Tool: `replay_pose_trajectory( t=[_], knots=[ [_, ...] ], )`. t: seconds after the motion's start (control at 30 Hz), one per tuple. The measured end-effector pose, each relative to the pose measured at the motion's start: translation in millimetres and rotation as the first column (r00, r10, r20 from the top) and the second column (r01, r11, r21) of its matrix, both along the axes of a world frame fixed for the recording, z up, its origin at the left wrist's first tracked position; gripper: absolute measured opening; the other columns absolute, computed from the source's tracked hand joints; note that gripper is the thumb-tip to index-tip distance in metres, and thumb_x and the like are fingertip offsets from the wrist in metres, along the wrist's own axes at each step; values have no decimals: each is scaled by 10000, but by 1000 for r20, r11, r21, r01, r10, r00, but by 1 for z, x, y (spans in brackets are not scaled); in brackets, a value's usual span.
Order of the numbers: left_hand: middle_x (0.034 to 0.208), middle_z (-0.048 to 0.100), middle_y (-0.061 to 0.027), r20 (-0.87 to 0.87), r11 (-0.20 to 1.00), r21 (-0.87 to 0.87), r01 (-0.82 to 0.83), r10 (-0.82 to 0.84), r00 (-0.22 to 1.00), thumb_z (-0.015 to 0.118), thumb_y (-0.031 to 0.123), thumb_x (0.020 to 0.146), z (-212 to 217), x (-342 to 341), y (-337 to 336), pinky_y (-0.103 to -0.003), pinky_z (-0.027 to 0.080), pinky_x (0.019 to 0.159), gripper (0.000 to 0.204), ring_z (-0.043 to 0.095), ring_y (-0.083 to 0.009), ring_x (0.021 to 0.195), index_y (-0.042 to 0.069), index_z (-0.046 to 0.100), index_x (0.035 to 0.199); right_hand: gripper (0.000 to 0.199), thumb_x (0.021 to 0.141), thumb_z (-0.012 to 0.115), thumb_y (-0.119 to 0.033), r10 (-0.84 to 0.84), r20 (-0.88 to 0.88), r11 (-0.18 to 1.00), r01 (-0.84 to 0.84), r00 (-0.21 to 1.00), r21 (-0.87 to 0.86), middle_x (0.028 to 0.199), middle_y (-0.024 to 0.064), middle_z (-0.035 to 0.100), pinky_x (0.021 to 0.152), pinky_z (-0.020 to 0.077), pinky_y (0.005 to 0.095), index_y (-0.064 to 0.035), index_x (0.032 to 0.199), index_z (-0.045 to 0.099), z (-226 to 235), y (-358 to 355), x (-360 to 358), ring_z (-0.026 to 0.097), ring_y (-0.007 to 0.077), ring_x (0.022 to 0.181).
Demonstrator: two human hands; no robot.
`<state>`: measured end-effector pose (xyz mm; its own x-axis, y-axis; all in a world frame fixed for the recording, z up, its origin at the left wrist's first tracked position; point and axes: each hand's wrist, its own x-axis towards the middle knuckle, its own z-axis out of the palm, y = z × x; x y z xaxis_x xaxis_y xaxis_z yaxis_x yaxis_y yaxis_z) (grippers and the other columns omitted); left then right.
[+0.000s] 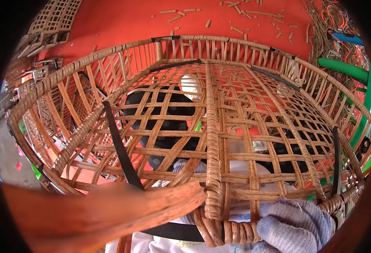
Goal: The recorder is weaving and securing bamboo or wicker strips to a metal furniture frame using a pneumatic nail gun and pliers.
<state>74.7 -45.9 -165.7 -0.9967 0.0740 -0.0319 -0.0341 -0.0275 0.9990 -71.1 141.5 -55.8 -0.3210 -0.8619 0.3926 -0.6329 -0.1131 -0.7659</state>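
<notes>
A large woven cane frame [212, 139] with an open lattice and a wrapped centre rib fills the view. My right hand [297, 223], in a grey-blue knitted glove, has its fingers curled over the wrapped near rim, right of the centre rib. Beneath the lattice, left of the rib, part of my left hand [190, 165] shows in a similar glove; its fingers are mostly hidden. A broad brown cane strip [164, 206] runs in from the lower left, blurred close up. Its end lies by the foot of the centre rib, near coils of wrapping [210, 232] around the rim.
Black bands [120, 145] are fixed across parts of the frame. A red floor covering [139, 21] lies beyond, scattered with cut cane bits [236, 29]. Green tubes [343, 69] and a heap of cane scraps [328, 29] are at right. Other woven pieces [54, 19] stand at far left.
</notes>
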Motion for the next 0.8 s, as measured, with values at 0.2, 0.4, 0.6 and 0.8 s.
replay_pose_trajectory(
  t=[0.2, 0.4, 0.6, 0.8],
  knots=[
    [937, 568, -147, -113, 997, -33, -70, 66, 991, 546, 248, 852, 1, -4, 10, -333, 451, 705, 360, 574, -230, 799, -52, 481, 1041, 322, 708, 702, -198, -393, -144, 892, 414, 908, 181, 995, 121, 576, 650, 468, 346, -85, 984, 582, 23, -37, 29, 572, 233, 753],
    [854, 567, -112, -274, 968, -104, -229, 194, 942, 507, 208, 895, 32, 4, 24, -328, 446, 628, 244, 569, -216, 709, -19, 502, 983, 305, 654, 717, -28, -125, -332, 918, 236, 935, 318, 932, 127, 644, 699, 487, 366, -50, 925, 580, 28, -37, 20, 633, 303, 815],
    [721, 548, -97, -299, 983, 8, -184, 178, 938, 428, 124, 929, 107, 29, 45, -298, 435, 564, 182, 554, -221, 592, -19, 534, 889, 304, 696, 685, -168, -184, -431, 937, 290, 884, 195, 896, 48, 595, 644, 466, 365, -122, 957, 536, 20, -42, 25, 615, 260, 736],
    [771, 570, -122, -180, 977, -174, -119, 87, 980, 433, 60, 926, 151, 22, 62, -281, 449, 588, 159, 574, -216, 654, -48, 549, 945, 356, 686, 696, -215, -191, -490, 939, 303, 850, 160, 902, 75, 590, 621, 496, 373, -125, 986, 526, 15, -28, 35, 630, 266, 718]
  ],
)
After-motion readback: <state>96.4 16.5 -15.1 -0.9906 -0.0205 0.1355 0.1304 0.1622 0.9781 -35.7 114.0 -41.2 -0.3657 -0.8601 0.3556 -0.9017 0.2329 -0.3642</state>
